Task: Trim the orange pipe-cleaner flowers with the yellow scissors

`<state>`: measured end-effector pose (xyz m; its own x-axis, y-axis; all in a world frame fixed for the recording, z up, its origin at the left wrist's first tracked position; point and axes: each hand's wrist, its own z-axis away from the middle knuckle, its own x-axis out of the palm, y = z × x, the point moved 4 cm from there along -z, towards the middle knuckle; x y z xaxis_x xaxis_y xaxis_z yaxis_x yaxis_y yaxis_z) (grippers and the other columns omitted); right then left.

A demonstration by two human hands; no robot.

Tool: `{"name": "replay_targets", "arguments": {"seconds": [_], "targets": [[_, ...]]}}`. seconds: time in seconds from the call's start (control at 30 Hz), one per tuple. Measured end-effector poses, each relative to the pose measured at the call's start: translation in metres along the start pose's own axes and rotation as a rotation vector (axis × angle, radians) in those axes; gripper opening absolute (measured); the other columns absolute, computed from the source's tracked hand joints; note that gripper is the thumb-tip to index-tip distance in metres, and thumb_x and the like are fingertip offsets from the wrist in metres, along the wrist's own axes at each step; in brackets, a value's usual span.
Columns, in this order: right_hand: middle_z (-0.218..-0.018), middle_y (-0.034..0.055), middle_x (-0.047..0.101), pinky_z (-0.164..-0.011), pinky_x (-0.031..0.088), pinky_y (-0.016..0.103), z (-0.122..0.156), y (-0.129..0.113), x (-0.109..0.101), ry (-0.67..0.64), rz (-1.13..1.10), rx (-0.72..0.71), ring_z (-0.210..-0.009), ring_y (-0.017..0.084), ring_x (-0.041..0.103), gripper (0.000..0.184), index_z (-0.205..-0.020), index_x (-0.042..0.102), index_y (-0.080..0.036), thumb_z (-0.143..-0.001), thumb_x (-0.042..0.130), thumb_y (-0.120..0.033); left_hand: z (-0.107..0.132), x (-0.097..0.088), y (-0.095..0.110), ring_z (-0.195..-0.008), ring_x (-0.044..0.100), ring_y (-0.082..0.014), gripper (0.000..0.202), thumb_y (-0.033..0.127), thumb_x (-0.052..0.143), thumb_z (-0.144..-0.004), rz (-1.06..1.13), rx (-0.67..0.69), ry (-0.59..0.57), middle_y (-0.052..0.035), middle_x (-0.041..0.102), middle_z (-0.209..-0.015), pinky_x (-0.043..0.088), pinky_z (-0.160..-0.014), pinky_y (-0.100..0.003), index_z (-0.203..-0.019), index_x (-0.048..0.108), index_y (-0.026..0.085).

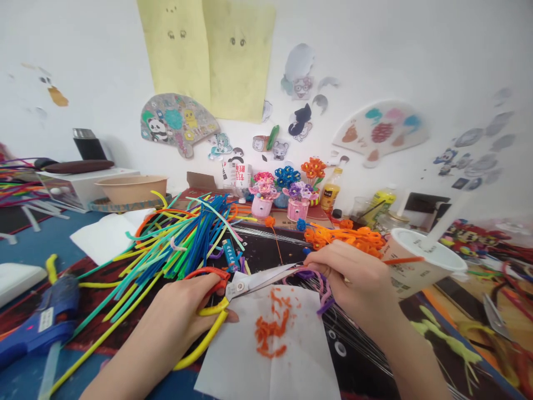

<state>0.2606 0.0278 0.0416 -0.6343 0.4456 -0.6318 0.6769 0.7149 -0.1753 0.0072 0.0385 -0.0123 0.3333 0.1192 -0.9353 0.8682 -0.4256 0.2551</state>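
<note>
My left hand [187, 303] grips scissors [239, 287] with red and yellow handles, their blades pointing right. The blade tips reach the fingertips of my right hand [353, 278], which is closed in a pinch. An orange pipe cleaner [403, 260] sticks out to the right from behind that hand; the pinched end is mostly hidden. Below the blades lies a white sheet of paper [233, 355] with orange fuzz clippings [270, 330] on it. Purple pipe cleaner pieces [327, 303] lie beside my right hand.
A heap of coloured pipe cleaners [195, 239] spreads at the left, near a blue glue gun [54, 314]. Pipe-cleaner flower pots [297, 208], orange flowers [345, 238] and a lidded paper cup [416, 266] stand behind and right. Another pair of scissors [495, 316] lies far right.
</note>
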Motion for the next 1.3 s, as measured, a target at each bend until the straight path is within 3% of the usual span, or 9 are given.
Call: {"name": "replay_targets", "arguments": {"seconds": [0.1, 0.3, 0.5, 0.8, 1.0, 1.3], "targets": [[-0.072, 0.0019, 0.068, -0.064, 0.042, 0.026, 0.002, 0.002, 0.001, -0.012, 0.001, 0.02, -0.067, 0.015, 0.058, 0.026, -0.079, 0.064, -0.017, -0.084, 0.049, 0.003, 0.002, -0.002, -0.001, -0.051, 0.053, -0.013, 0.031, 0.052, 0.066, -0.077, -0.013, 0.025, 0.045, 0.0062, 0.056, -0.061, 0.034, -0.05, -0.02, -0.073, 0.056, 0.022], [-0.072, 0.0025, 0.068, -0.063, 0.039, 0.027, 0.003, 0.007, 0.004, -0.036, 0.018, 0.055, -0.067, 0.016, 0.058, 0.028, -0.08, 0.064, -0.018, -0.087, 0.043, 0.0, 0.006, -0.013, -0.002, -0.044, 0.05, -0.0124, 0.032, 0.053, 0.057, -0.082, -0.099, 0.072, 0.268, 0.0068, 0.057, -0.059, 0.036, -0.048, -0.021, -0.088, 0.061, 0.022], [-0.067, 0.0012, 0.063, -0.06, 0.037, 0.027, 0.004, 0.01, 0.006, -0.034, 0.045, 0.073, -0.062, 0.016, 0.055, 0.029, -0.076, 0.062, -0.018, -0.087, 0.041, -0.001, 0.005, -0.017, 0.003, -0.044, 0.052, -0.0126, 0.032, 0.053, 0.054, -0.085, -0.158, 0.128, 0.353, 0.0064, 0.056, -0.057, 0.036, -0.047, -0.021, -0.085, 0.059, 0.022], [-0.064, 0.0014, 0.061, -0.061, 0.038, 0.025, 0.002, 0.007, 0.005, -0.057, 0.084, 0.058, -0.06, 0.014, 0.054, 0.026, -0.073, 0.06, -0.017, -0.083, 0.042, -0.001, 0.006, -0.014, 0.009, -0.042, 0.048, -0.0113, 0.034, 0.055, 0.059, -0.082, -0.17, 0.24, 0.33, 0.0071, 0.055, -0.056, 0.036, -0.044, -0.02, -0.082, 0.056, 0.021], [-0.065, 0.0017, 0.06, -0.061, 0.039, 0.025, 0.002, 0.006, 0.006, -0.075, 0.072, 0.062, -0.06, 0.014, 0.054, 0.026, -0.073, 0.061, -0.016, -0.082, 0.042, 0.0, 0.005, -0.014, 0.012, -0.04, 0.044, -0.0098, 0.034, 0.053, 0.062, -0.081, -0.16, 0.244, 0.312, 0.0064, 0.054, -0.056, 0.031, -0.042, -0.021, -0.073, 0.053, 0.021], [-0.063, 0.0027, 0.06, -0.057, 0.037, 0.026, 0.003, 0.007, 0.007, -0.069, 0.113, 0.047, -0.059, 0.016, 0.052, 0.027, -0.072, 0.062, -0.015, -0.082, 0.042, 0.0, 0.006, -0.015, 0.01, -0.039, 0.043, -0.0104, 0.034, 0.055, 0.062, -0.08, -0.141, 0.204, 0.293, 0.0082, 0.051, -0.053, 0.031, -0.042, -0.021, -0.08, 0.06, 0.021]]}}
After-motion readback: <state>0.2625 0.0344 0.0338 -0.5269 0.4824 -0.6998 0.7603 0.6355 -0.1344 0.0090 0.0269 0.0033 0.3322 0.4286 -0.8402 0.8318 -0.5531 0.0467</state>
